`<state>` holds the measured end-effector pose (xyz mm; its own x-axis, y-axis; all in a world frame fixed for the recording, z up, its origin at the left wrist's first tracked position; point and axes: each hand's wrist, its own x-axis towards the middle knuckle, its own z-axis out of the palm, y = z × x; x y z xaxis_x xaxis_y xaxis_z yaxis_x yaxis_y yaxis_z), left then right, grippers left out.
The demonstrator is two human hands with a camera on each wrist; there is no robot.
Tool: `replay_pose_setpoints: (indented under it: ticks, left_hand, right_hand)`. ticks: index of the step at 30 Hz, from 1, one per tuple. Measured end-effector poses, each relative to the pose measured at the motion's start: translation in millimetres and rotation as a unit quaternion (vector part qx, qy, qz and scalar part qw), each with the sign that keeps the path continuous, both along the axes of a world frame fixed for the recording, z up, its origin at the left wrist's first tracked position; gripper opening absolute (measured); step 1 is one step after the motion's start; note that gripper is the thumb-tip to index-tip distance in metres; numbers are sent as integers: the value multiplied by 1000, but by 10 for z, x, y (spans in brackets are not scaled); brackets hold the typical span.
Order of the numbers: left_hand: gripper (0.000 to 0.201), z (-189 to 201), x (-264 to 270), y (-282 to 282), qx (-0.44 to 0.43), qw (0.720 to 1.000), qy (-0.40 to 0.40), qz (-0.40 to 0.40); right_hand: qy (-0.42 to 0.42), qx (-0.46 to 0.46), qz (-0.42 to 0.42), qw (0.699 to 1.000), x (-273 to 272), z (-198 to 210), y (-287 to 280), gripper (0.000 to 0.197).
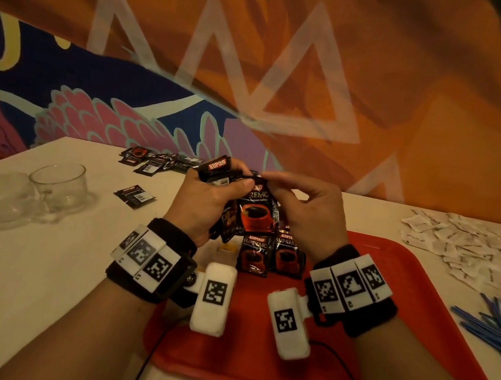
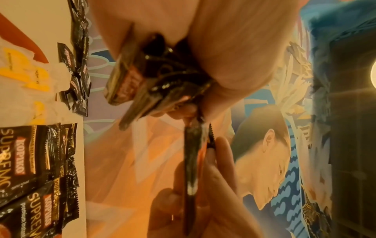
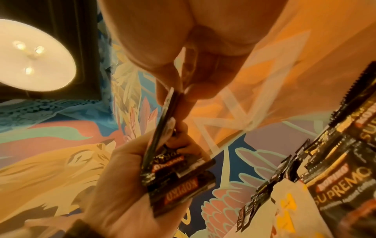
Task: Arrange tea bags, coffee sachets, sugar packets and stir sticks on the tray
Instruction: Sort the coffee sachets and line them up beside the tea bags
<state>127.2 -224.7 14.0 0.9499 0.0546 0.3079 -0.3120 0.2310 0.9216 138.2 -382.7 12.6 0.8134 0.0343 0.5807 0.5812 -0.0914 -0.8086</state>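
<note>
Painted wall behind, pale table (image 1: 42, 258) below: left hand (image 1: 205, 206) clutches a bunch of coffee sachets (image 1: 252, 212), right hand (image 1: 306, 216) pinches one off. Two sachets (image 1: 269, 256) lie on the tray (image 1: 403, 305) beneath; sugar packets (image 1: 471, 247) and stir sticks (image 1: 492, 327), out right, probably still wait.

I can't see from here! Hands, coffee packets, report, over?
Left hand grips coffee sachets. Right hand pinches one. Two lie on tray. Nothing blocking.
</note>
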Motion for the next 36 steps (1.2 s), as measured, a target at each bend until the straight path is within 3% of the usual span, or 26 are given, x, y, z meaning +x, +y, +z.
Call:
replay_pose_setpoints:
  ticks: [3,6,8,13,17,20,23,36]
  left_hand:
    - [35,-14,-3,-36,4,1000,-11,14]
    - [30,-5,8,-14,-21,1000,-5,23]
    - [24,-2,11,2,-25,999,2,24]
    - [11,8,16,17,-18,998,44,36]
    - [9,-23,97,120,-68,992,98,41]
    - [9,-29,117,139,-91,989,108,40]
    - [10,-32,126,148,-102,988,111,38]
    - [14,-68,173,190,-108,988,109,26]
  right_hand:
    - [-28,-15,-27,999,1,3,-13,19]
    - [57,-69,-16,996,8,-14,-101,31]
    - [92,-104,-28,990,23,-36,-176,15]
    - [208,-125,0,970,48,-46,-368,13]
    - [304,-187,12,934,54,-107,-557,16]
    - [367,-262,-6,893,63,-206,-672,14]
    - [419,-281,-16,863,38,-259,-713,8]
    - [444,-288,-35,848,40,-356,-574,7]
